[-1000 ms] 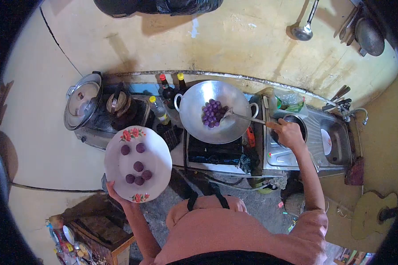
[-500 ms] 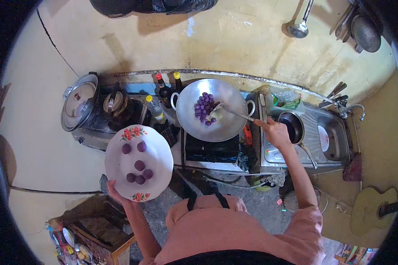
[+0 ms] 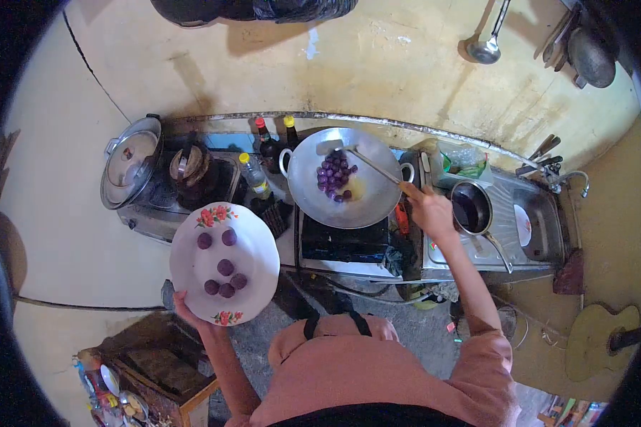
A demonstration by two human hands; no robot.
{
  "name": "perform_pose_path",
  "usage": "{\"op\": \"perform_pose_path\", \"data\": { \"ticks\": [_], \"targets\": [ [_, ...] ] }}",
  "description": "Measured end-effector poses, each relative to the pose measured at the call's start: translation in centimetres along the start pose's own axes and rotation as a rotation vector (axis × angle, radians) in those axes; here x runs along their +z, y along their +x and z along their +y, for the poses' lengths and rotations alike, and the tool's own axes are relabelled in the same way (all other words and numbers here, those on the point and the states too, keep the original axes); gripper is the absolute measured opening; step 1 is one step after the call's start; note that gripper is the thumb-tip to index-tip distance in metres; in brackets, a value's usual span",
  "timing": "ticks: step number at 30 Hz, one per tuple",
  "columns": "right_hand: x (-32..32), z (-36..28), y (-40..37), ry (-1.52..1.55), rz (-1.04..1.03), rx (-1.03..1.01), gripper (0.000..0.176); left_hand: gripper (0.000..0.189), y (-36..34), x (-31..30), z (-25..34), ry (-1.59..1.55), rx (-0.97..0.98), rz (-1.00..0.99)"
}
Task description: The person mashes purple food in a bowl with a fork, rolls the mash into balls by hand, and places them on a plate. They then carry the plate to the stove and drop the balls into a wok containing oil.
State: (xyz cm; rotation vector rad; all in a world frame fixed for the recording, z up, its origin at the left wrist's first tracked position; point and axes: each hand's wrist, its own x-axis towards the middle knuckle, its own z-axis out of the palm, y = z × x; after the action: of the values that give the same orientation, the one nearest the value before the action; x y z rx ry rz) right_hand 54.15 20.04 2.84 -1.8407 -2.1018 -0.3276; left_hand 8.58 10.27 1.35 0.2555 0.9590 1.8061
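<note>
My left hand [image 3: 188, 310] grips the near left rim of a white plate [image 3: 192, 274] with red flowers on its edge. Several purple balls [image 3: 225, 267] lie on that plate. My right hand [image 3: 431, 213] is closed around the handle of a metal spatula [image 3: 372, 166]. The spatula's flat blade is at the far side of a large silver wok [image 3: 310, 208], just beyond a cluster of purple balls [image 3: 332, 174]. A little yellowish liquid shows in the wok beside them.
The wok sits on a black stove [image 3: 344, 243]. Several bottles [image 3: 253, 176] stand left of it. A small saucepan [image 3: 470, 208] rests by the sink [image 3: 543, 231] at right. At far left are a lidded pot [image 3: 129, 162] and a dark pot [image 3: 191, 178].
The spatula blade has moved from the right side of the balls to the far side of the wok. My right hand has shifted slightly left; the plate stays nearly still.
</note>
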Motion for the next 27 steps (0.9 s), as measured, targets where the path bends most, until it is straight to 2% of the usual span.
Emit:
{"op": "perform_pose_path", "data": {
  "ticks": [3,7,10,20,25,27],
  "targets": [
    [3.5,-1.0,0.9,0.021,-0.024,0.025,0.044,0.062,-0.4,0.1,-0.7,-0.03,-0.021,-0.032],
    [4.6,-2.7,2.0,0.0,-0.103,0.054,0.053,0.061,-1.0,0.9,-0.4,-0.005,0.003,-0.014],
    [5.6,-2.2,1.3,-0.025,-0.049,0.056,0.041,0.061,-1.5,1.3,-0.4,-0.009,0.035,-0.001],
    [3.7,-1.9,-1.2,0.013,-0.107,0.14,0.039,0.061,-0.7,0.0,-0.5,-0.008,0.027,0.039],
    [2.9,-3.0,-1.3,0.037,-0.122,0.163,0.043,0.061,-1.0,1.1,-0.2,0.017,0.001,-0.026],
    [3.0,-3.0,-1.4,0.032,-0.11,0.156,0.04,0.06,-0.9,1.0,-0.1,-0.001,-0.016,-0.047]
  ]
}}
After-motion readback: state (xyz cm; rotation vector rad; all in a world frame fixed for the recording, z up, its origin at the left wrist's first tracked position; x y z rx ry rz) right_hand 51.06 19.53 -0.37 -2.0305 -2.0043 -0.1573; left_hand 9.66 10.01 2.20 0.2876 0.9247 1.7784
